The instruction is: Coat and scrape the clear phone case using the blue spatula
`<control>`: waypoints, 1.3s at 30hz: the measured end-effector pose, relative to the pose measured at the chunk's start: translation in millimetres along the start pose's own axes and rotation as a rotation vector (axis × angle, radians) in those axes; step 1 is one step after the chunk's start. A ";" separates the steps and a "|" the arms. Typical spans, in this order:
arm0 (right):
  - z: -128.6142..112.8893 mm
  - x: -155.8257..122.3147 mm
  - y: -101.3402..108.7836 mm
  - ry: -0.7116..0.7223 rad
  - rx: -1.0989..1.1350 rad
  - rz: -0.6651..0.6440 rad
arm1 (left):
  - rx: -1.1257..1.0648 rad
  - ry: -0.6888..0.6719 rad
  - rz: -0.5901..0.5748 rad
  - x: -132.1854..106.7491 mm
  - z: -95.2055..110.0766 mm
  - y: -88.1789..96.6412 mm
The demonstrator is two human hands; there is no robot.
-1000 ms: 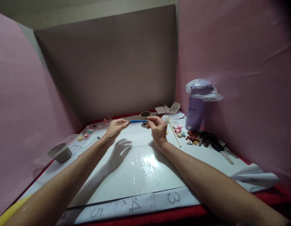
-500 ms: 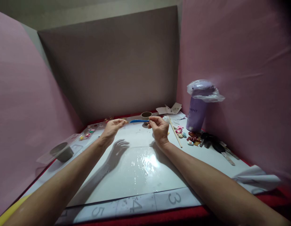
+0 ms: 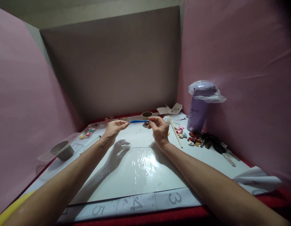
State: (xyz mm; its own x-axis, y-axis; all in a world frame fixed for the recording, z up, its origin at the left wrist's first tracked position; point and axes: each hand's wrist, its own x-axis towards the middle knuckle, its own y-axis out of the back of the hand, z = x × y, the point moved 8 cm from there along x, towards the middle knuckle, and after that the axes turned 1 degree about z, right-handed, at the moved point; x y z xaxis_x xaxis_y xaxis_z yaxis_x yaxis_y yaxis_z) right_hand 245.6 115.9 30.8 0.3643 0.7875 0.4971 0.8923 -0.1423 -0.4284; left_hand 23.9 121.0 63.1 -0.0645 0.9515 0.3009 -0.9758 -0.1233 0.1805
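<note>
A slim blue plastic knife (image 3: 138, 121), the sort used for modelling clay, is held level above the white board (image 3: 117, 182). My right hand (image 3: 159, 130) is closed in a pinch around its right end. The fingertips of my left hand (image 3: 115, 129) are pinched together at the knife's left tip and cover its very end. Both hands are raised off the board, and the left one casts a shadow on it. Behind the knife stands a small round cup (image 3: 147, 115) with a dark inside.
On the right stand a purple bottle (image 3: 197, 113) with plastic over its top, a wooden stick (image 3: 176, 133), small colourful charms (image 3: 180, 130) and black-handled tools (image 3: 219, 147). A grey pot (image 3: 62, 151) and a clear plastic tray (image 3: 47, 153) are at left. Numbered paper (image 3: 136, 204) lines the front edge.
My left hand has moved slightly right, so its fingertips now meet the tip of the blue knife, where a small gap showed before. My right hand keeps its pinch.
</note>
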 end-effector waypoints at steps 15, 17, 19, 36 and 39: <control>2.1 -1.8 -3.4 -0.118 0.034 -0.007 | 0.872 -0.786 0.050 -30.8 54.6 -16.1; 1.9 -2.5 -5.0 -0.136 0.040 -0.014 | 0.930 -0.860 0.009 -37.4 57.2 -19.3; 1.8 -3.5 -6.7 -0.150 0.037 -0.024 | 0.939 -0.888 -0.023 -40.7 58.5 -18.8; 2.0 -5.0 -8.1 -0.152 0.055 -0.053 | 0.920 -0.845 -0.139 -47.5 52.9 -9.4; 1.8 -3.6 -4.7 -0.141 0.066 -0.023 | 1.020 -0.872 -0.003 -49.7 55.7 -4.9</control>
State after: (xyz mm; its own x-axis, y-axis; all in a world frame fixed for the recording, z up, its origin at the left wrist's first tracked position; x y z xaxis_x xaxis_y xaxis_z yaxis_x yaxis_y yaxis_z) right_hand 239.6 114.8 29.7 0.2991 0.8669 0.3987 0.8787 -0.0874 -0.4693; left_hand 43.5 58.6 99.5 0.4636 0.5099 0.7246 -0.3607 -0.6384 0.6800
